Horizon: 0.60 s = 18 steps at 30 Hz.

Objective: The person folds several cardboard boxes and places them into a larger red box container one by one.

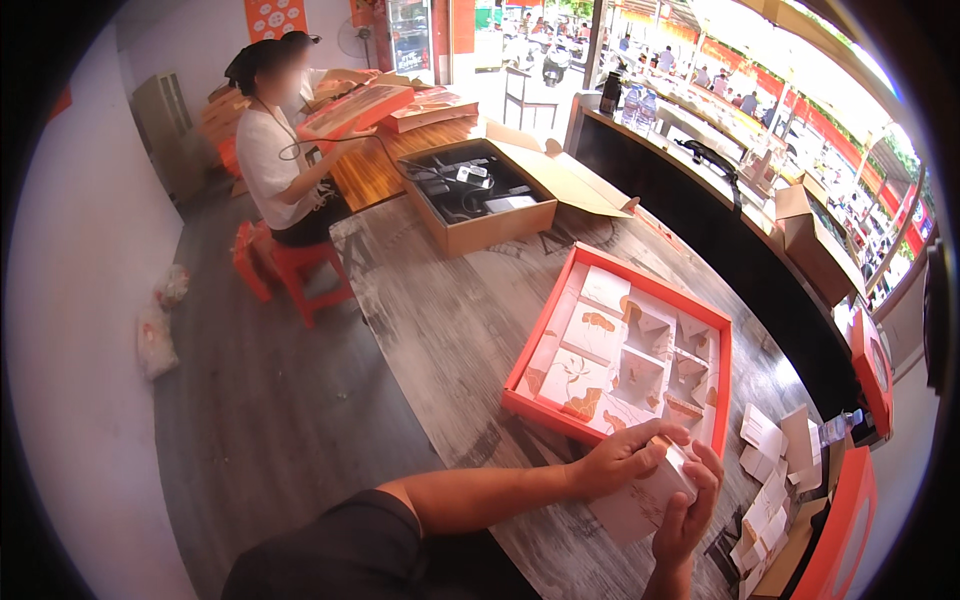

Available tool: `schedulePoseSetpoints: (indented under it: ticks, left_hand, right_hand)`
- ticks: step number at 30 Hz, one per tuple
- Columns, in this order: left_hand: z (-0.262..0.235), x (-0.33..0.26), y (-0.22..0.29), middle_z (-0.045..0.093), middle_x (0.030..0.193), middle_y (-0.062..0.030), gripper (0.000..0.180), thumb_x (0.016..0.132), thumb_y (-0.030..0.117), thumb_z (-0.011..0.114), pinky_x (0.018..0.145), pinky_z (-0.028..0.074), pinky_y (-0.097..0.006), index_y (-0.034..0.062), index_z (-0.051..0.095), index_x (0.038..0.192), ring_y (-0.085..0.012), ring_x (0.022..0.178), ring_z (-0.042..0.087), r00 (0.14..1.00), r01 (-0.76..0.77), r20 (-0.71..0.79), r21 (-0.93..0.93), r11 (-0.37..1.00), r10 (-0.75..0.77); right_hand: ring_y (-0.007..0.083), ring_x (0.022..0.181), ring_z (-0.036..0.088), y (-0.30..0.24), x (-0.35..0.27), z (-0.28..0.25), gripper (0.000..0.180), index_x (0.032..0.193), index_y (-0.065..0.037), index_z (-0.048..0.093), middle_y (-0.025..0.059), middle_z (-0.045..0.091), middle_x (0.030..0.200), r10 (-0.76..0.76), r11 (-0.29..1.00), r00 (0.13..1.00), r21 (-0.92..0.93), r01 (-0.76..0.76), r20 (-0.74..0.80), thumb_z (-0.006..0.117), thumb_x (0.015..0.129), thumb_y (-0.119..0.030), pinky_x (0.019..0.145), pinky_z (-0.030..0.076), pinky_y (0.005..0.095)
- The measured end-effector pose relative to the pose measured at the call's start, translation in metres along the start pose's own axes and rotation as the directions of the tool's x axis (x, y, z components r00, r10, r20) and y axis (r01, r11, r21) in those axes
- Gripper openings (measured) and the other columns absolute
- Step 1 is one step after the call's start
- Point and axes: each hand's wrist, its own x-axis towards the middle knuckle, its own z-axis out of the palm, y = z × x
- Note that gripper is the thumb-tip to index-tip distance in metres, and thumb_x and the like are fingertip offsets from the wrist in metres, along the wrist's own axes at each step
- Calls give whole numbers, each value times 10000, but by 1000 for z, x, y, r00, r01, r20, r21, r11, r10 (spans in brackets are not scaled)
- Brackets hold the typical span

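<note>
Holds a small box (pixel 651 501) between half-curled left hand (pixel 622 462) and half-curled right hand (pixel 690 515), could crumple it by squeezing.

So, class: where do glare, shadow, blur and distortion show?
Head view: the outdoor area looks washed out; glare whitens part of the grey table, whose right edge bows; soft shadows sit inside the red box; a co-worker's face is blurred.

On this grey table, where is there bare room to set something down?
The widest patch of the grey table lies left of the red box, nearer than the brown carton. Narrower: right of the box. Crowded: near right, with left hand, right hand, white cardboard pieces.
</note>
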Motion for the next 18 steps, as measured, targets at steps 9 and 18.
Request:
schedulePoseSetpoints:
  ticks: [9, 18]
  left_hand:
    - [-1, 5, -12, 562, 1338, -67, 415, 1057, 252, 487, 1010, 427, -275, 48, 498, 1418, -130, 1213, 517, 994, -109, 4, 31, 994, 109]
    - [0, 7, -19, 531, 1349, -90, 298, 1054, 227, 494, 985, 423, -292, 69, 575, 1294, -136, 1169, 512, 971, -239, 6, 14, 971, 239]
  right_hand:
    - [336, 1301, 494, 6, -4, 3, 370, 1191, -32, 561, 228, 510, 1392, 59, 996, 998, 67, -58, -14, 495, 1041, -364, 1118, 363, 463]
    - [353, 1263, 513, 14, -10, 6, 298, 1131, -27, 564, 232, 525, 1358, 52, 996, 995, 79, -45, -84, 500, 1028, -299, 1096, 373, 480]
